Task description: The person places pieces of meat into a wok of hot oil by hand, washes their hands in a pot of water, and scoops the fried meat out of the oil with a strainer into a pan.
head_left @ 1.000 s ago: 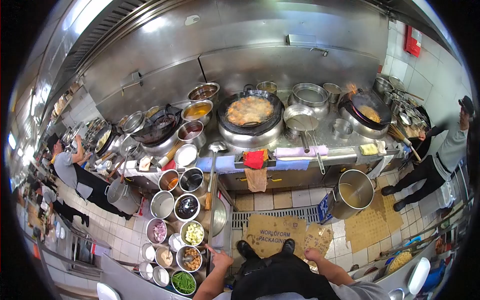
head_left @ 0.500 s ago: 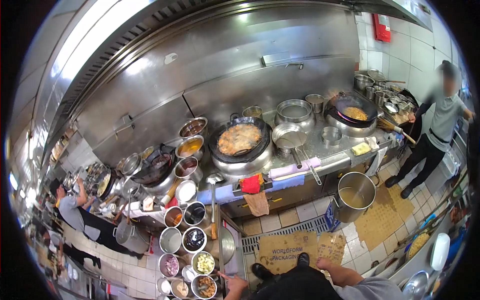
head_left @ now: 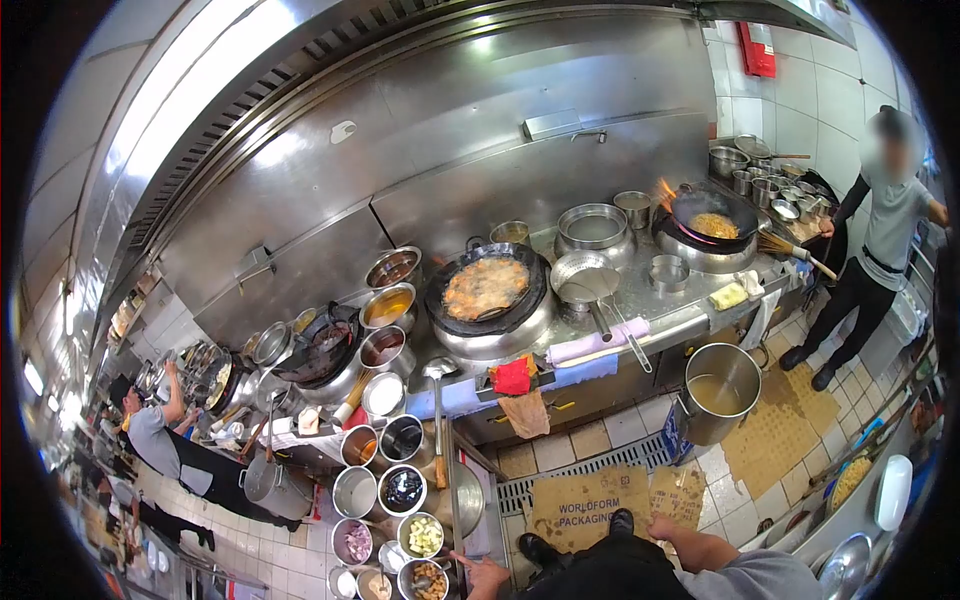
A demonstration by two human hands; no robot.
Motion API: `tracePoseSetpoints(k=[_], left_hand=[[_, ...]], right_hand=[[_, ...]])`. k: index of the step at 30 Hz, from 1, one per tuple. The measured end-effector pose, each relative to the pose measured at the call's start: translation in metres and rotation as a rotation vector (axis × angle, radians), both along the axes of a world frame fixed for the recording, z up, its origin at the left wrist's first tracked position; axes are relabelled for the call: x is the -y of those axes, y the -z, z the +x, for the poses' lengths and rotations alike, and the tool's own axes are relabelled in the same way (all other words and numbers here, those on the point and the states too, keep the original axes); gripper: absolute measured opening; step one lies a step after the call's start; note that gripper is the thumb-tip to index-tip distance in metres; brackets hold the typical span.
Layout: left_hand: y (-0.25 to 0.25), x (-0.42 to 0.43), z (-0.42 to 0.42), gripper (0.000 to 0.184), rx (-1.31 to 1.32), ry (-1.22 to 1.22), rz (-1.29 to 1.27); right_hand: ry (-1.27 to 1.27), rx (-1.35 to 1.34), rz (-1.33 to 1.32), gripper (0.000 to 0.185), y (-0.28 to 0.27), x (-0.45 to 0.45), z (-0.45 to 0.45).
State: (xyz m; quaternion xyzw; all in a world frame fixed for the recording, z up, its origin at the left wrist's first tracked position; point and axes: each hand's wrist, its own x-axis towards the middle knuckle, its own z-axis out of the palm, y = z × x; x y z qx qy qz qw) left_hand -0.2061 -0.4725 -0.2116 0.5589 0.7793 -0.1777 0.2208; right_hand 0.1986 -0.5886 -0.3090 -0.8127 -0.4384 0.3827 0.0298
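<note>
My left hand (head_left: 487,577) is at the counter edge, bottom centre, with a finger stretched out beside a metal pot of brown pieces (head_left: 424,579). It holds nothing that I can see. A pot of pale green chunks (head_left: 421,534) and a pot of chopped purple onion (head_left: 354,542) stand near it. My right hand (head_left: 660,526) hangs low over the cardboard, its fingers curled and nothing visible in them. Ahead, food fries in foaming oil in a wok (head_left: 487,288). A ladle (head_left: 438,372) with a wooden handle lies across the counter's front edge.
A strainer (head_left: 585,282) rests on a pot. Flames (head_left: 665,194) rise beside the right-hand wok (head_left: 712,218). A tall stockpot (head_left: 722,392) of cloudy liquid stands at the floor's right. One person (head_left: 885,220) stands at right, another (head_left: 160,430) works at far left. Cardboard (head_left: 590,505) covers floor tiles.
The view has shifted slightly, so the counter sits a little farther right. Orange flames have appeared at the left of the right-hand wok. Both my hands keep nearly the same pose.
</note>
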Motion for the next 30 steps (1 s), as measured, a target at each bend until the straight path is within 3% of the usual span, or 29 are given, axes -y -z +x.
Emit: tracePoseSetpoints(k=[2, 3, 5, 6, 8, 12, 14, 18, 25, 27, 30], left_hand=[[-0.017, 0.003, 0.008, 0.065, 0.214, -0.433, 0.169], [-0.005, 0.002, 0.003, 0.065, 0.210, -0.433, 0.164], [0.017, -0.002, -0.009, 0.101, -0.033, -0.041, -0.035], [0.023, 0.000, -0.012, 0.101, -0.036, -0.041, -0.038], [0.001, 0.000, -0.004, 0.063, 0.039, -0.057, 0.007], [-0.012, -0.005, 0.000, 0.065, -0.029, 0.088, -0.117], [-0.008, -0.007, -0.002, 0.065, 0.000, 0.075, -0.173], [-0.036, -0.005, 0.010, 0.064, -0.028, 0.089, -0.184], [-0.017, -0.004, 0.001, 0.073, -0.064, 0.082, -0.149], [-0.018, -0.004, 0.002, 0.074, -0.071, 0.094, -0.143], [-0.014, -0.005, 0.001, 0.074, -0.068, 0.086, -0.160]], right_hand=[[-0.038, -0.043, 0.012, 0.049, -0.003, -0.001, 0.004], [-0.039, -0.046, 0.006, 0.049, -0.003, -0.002, 0.004], [0.052, -0.071, 0.005, 0.048, -0.009, -0.005, 0.002], [0.053, -0.073, 0.001, 0.048, -0.014, -0.006, 0.000], [0.088, 0.001, 0.020, 0.045, -0.026, -0.008, -0.005], [0.028, 0.044, 0.031, 0.041, -0.013, -0.004, 0.000], [-0.197, 0.067, 0.023, 0.039, 0.001, -0.005, 0.006], [-0.083, 0.086, 0.069, 0.037, -0.002, 0.000, 0.006], [-0.205, 0.118, 0.094, 0.034, 0.013, 0.007, -0.001], [-0.109, 0.041, -0.063, 0.032, 0.016, 0.006, -0.002], [-0.178, 0.044, -0.076, 0.031, 0.012, 0.004, -0.003]])
